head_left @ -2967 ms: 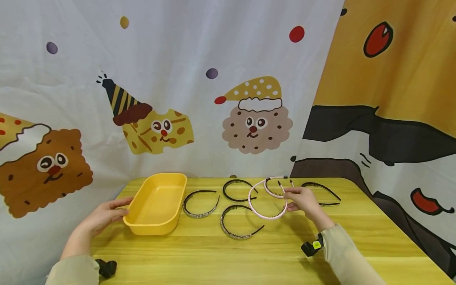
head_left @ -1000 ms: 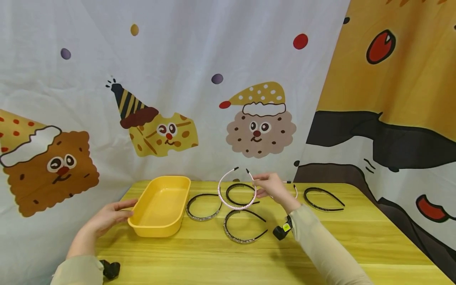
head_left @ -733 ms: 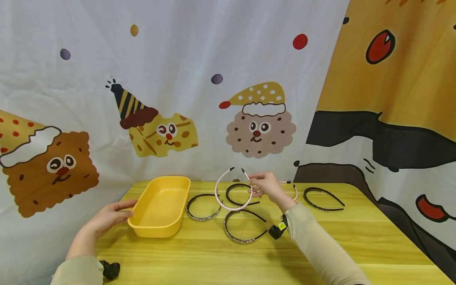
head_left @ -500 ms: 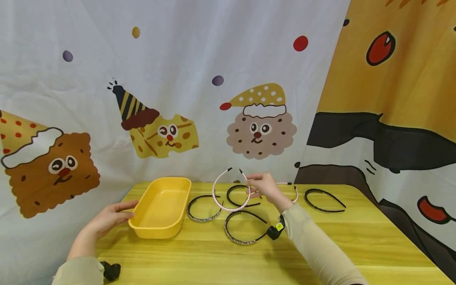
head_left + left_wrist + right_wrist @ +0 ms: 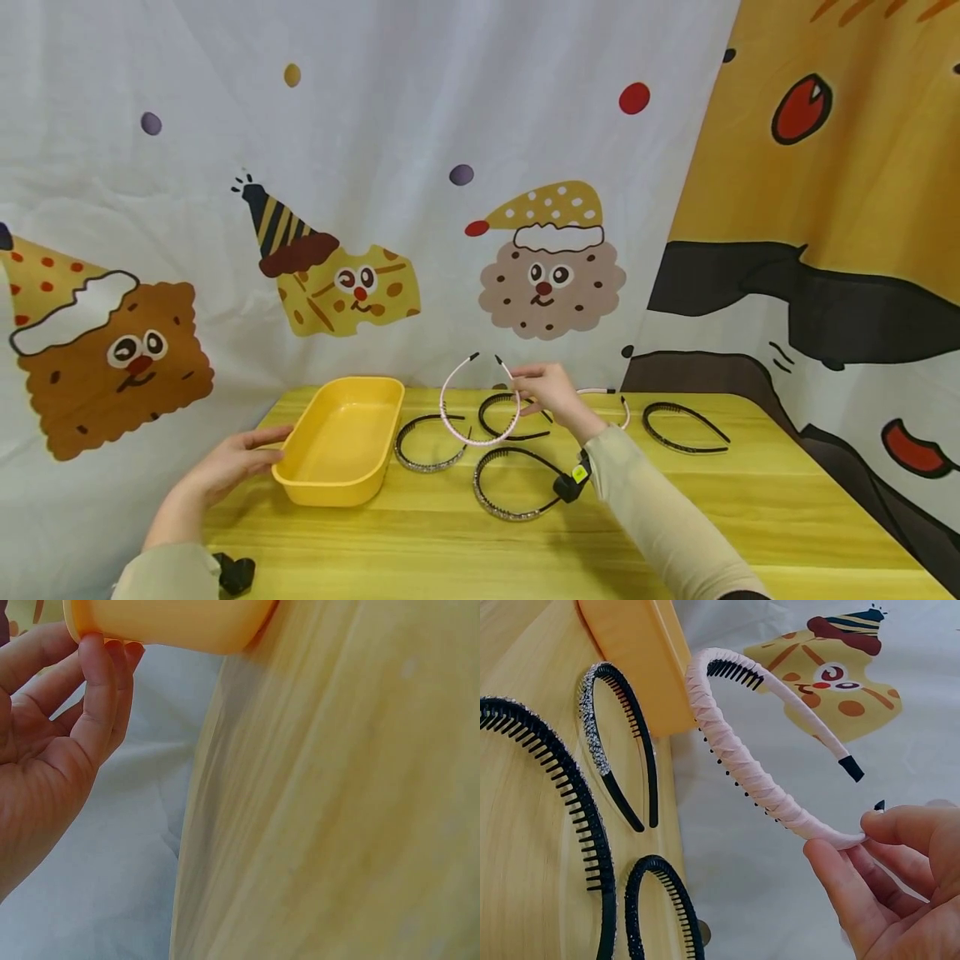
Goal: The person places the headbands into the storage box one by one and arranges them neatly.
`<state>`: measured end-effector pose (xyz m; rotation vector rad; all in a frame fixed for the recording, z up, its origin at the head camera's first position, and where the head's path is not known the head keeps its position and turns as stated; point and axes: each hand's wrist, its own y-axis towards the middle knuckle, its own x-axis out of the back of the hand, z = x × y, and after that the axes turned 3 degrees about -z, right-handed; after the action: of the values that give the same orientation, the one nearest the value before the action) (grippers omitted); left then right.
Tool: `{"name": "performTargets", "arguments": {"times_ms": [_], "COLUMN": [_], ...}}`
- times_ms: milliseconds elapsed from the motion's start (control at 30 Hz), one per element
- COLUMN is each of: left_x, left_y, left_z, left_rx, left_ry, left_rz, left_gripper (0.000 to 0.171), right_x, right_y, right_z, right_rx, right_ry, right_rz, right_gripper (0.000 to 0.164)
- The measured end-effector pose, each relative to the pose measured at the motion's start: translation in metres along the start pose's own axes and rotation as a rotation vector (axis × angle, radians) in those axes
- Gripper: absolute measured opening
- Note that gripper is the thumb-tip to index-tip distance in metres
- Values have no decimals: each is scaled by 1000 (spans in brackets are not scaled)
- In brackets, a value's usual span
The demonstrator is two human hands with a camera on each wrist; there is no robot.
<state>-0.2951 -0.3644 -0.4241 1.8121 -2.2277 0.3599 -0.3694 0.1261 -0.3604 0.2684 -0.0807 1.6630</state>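
My right hand pinches one end of a pink wrapped headband between thumb and fingers. In the head view the band hangs above the table with its black tips up, in front of other headbands. Comb teeth line its inner side in the right wrist view. My left hand holds the left rim of a yellow plastic tray, which stands on the table. In the left wrist view the fingertips meet the tray's edge. No headband shows inside the tray.
Two glitter-fronted black headbands lie near the middle of the wooden table. A dark toothed headband lies behind them. Another black headband lies at right. A second pink headband is partly hidden behind my right hand. A cartoon-printed curtain hangs behind.
My right hand has carried the pink headband leftward and raised it slightly, toward the tray; in the last half second it moves slowly. The left hand stays on the tray. The head view shifts slightly.
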Motion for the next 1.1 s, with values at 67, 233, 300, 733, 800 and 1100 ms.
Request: {"name": "performTargets", "arguments": {"times_ms": [67, 233, 300, 733, 800, 1100], "left_x": [0, 0, 0, 1, 0, 1], "left_y": [0, 2, 2, 1, 0, 3], "left_z": [1, 2, 3, 3, 3, 5], "left_rx": [-2, -9, -5, -1, -7, 10], "left_ry": [0, -4, -6, -8, -7, -12], "left_rz": [-2, 2, 3, 13, 24, -4], "left_gripper": [66, 65, 65, 65, 64, 64], "right_x": [-2, -7, -9, -18, -19, -22], "right_y": [4, 8, 11, 22, 22, 29], "right_z": [-2, -2, -2, 4, 5, 9], "right_rx": [-8, -15, -12, 32, 35, 56], "right_ry": [-3, 8, 16, 64, 62, 80], "right_rz": [-5, 19, 32, 69, 75, 117], "right_gripper": [29, 28, 29, 30, 29, 31]}}
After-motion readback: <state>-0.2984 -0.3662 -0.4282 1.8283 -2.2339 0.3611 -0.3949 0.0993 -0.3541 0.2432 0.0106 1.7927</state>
